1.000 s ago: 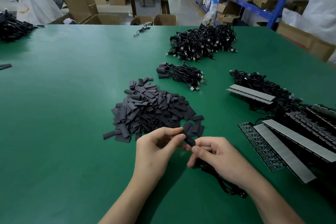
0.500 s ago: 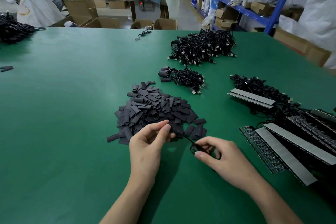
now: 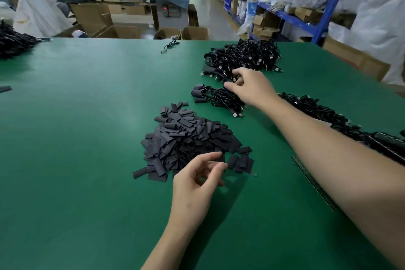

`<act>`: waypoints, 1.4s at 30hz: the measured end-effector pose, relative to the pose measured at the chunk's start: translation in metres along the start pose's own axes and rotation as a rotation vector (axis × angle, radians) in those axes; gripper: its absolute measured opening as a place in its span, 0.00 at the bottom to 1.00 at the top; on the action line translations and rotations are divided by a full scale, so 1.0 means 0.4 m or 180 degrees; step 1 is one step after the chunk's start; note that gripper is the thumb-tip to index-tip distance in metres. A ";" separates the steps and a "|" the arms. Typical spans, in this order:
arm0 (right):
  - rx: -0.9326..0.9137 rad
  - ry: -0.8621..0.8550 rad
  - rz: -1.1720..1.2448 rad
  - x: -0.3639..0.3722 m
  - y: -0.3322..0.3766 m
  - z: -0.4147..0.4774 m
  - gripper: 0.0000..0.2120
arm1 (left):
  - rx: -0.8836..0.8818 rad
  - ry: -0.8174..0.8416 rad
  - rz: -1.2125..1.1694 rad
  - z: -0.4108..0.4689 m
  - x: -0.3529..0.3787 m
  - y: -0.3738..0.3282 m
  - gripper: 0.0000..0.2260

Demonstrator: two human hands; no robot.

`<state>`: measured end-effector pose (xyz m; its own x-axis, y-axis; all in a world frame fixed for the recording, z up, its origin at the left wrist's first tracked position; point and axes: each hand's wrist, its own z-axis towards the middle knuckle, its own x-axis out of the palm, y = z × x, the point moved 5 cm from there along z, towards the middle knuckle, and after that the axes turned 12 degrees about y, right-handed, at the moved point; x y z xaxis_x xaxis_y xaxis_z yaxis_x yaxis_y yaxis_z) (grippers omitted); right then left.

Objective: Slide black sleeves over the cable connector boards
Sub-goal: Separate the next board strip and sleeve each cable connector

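Left hand (image 3: 197,178), relaxed and empty, hovers lower centre, touching-close below heaped flat black sleeves (image 3: 186,138); right hand (image 3: 252,87), farther up, pinches thin black cables (image 3: 219,97).

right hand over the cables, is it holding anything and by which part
Cannot tell: the right hand has curled fingertips in the black cables, but no clear grip shows.

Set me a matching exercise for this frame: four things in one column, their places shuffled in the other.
1 left hand
2 right hand
3 sleeve pile
4 big cable heap

A far side, just beyond the right hand
B stretched out at the small cable bundle
C fingers loosely curled at the sleeve pile's near edge
D middle of the green table

Pairs: 1-C, 2-B, 3-D, 4-A
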<state>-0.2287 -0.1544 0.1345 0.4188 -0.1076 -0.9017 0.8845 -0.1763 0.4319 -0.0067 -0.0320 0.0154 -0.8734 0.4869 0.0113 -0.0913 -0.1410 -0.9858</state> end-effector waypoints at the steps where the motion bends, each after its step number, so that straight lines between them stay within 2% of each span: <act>1: 0.0089 0.0129 -0.0154 0.001 -0.003 0.026 0.28 | -0.0002 0.0056 0.0092 -0.002 0.003 0.000 0.08; 5: 0.0244 0.0386 -0.0987 0.023 -0.073 0.002 0.25 | 0.0001 0.0248 0.0342 -0.005 0.016 0.000 0.06; 7: 0.0525 0.0488 -0.1342 0.007 -0.155 -0.033 0.23 | -0.0003 0.0387 0.0513 -0.005 0.030 0.002 0.05; 10: 0.1041 0.0519 -0.1488 -0.062 -0.287 -0.089 0.18 | 0.0006 0.0625 0.0818 -0.010 0.053 0.004 0.04; 14: 0.1339 0.0729 -0.1625 -0.108 -0.389 -0.148 0.17 | 0.0124 0.0855 0.1383 -0.017 0.077 -0.005 0.04; 20: 0.1234 0.0697 -0.1460 -0.090 -0.436 -0.177 0.16 | 0.0342 0.1221 0.2087 -0.022 0.119 -0.028 0.08; 26: 0.1078 0.0671 -0.1413 -0.079 -0.450 -0.192 0.15 | 0.0529 0.1787 0.2806 0.074 0.260 -0.051 0.16; 31: 0.0988 0.0693 -0.1384 -0.097 -0.439 -0.187 0.23 | 0.0279 0.1739 0.2596 0.253 0.400 -0.038 0.20; 34: 0.1037 0.0700 -0.0871 -0.112 -0.445 -0.181 0.20 | -0.0121 0.1741 0.2153 0.329 0.464 -0.018 0.20; 36: 0.1070 0.0654 -0.0491 -0.116 -0.460 -0.177 0.16 | -0.0407 0.1518 0.1608 0.365 0.486 -0.009 0.18; 42: 0.1269 0.0577 0.0509 -0.114 -0.508 -0.179 0.19 | -0.1006 0.0819 0.0941 0.432 0.497 0.020 0.12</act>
<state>-0.4129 -0.0438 0.0865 0.6041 0.0024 -0.7969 0.6727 -0.5377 0.5083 -0.2638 -0.0850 0.0388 -0.6901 0.6679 -0.2786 0.3263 -0.0564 -0.9436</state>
